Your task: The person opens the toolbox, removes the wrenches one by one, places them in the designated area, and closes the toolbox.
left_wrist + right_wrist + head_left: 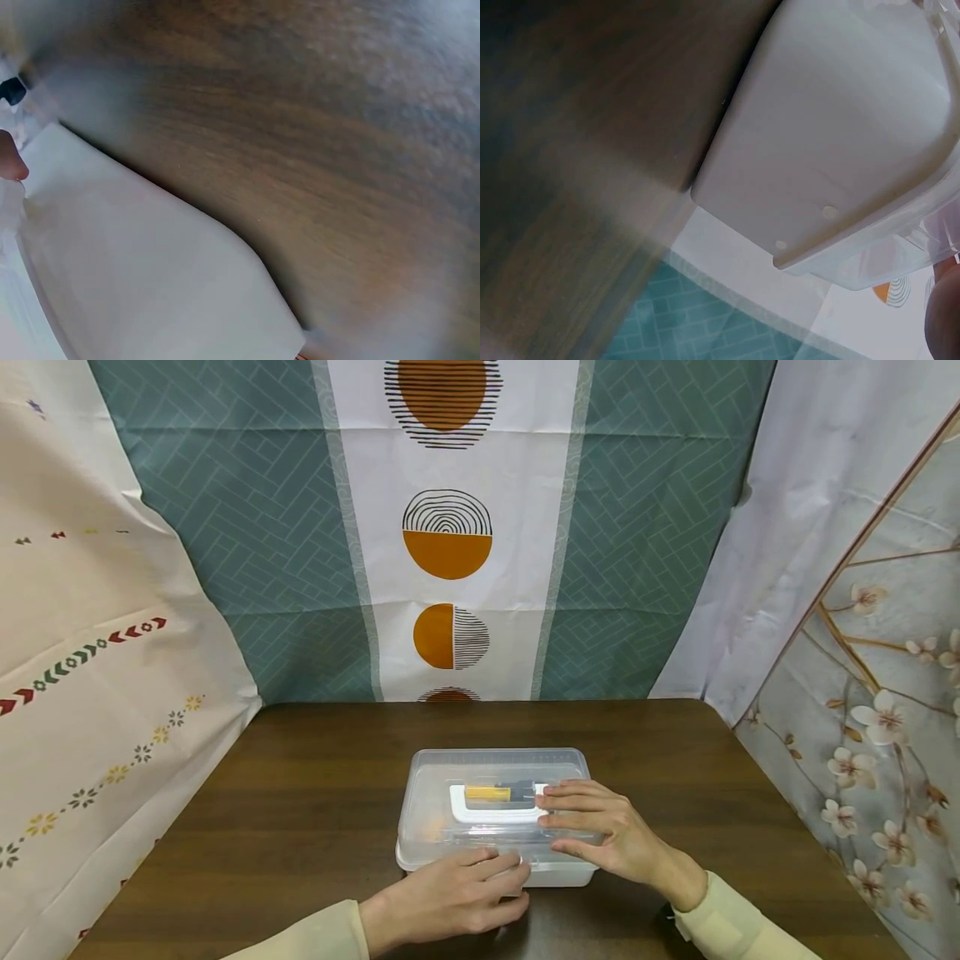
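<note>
A lidded plastic storage box (pixel 498 762) sits on the table, its translucent lid lying flat over a white base. The lid carries a white handle (pixel 491 816), and something yellow and dark shows by it. At the front, my left hand (pixel 457 893) has its fingers bent round the box's rim near the clear latch, which it partly hides. My right hand (pixel 607 827) rests on the right part of the lid with fingers spread, touching the handle's right end. In the right wrist view, the white base (pixel 817 135) and a fingertip (pixel 943 307) by the lid show.
The dark wooden table (pixel 300 802) stretches around the box on all sides. A patterned cloth (pixel 450 468) hangs behind its far edge, with more hanging fabric at left (pixel 112 652) and a floral cloth (pixel 862 752) at right.
</note>
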### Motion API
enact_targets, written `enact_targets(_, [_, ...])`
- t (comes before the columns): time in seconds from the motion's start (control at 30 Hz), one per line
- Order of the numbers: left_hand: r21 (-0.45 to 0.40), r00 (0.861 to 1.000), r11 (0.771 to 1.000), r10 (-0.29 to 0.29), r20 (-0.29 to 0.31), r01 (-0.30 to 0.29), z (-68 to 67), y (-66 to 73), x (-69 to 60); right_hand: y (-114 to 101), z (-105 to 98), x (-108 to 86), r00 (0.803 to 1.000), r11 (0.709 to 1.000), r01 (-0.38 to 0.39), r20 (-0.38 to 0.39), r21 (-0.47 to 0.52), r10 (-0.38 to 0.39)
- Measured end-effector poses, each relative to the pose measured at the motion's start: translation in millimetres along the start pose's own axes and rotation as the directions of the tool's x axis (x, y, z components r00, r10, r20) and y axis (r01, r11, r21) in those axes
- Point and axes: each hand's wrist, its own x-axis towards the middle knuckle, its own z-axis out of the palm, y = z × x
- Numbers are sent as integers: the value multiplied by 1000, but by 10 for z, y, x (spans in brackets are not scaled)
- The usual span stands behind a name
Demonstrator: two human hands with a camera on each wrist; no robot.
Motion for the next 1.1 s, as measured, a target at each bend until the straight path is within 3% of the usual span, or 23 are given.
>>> enact_targets(0.27, [27, 999, 999, 30, 18, -31, -83, -18, 63, 5, 17, -10, 1000, 1000, -2, -5, 8, 2])
enact_targets(0.53, [-29, 998, 1000, -1, 58, 2, 148, 66, -63, 13, 12, -10, 1000, 1000, -1, -1, 11, 1])
enact_targets(0.7, [-49, 998, 999, -4, 62, 7, 182, 89, -54, 18, 15, -13, 1000, 1000, 4, -2, 11, -4])
enact_targets(0.83, [-28, 999, 1000, 11, 44, -10, 133, 65, -6, 12, 16, -6, 1000, 1000, 9, -3, 6, -9])
enact_targets(1.1, [-21, 999, 999, 28, 23, -28, -102, -52, 81, 10, 7, 6, 1000, 1000, 7, -7, 5, -7])
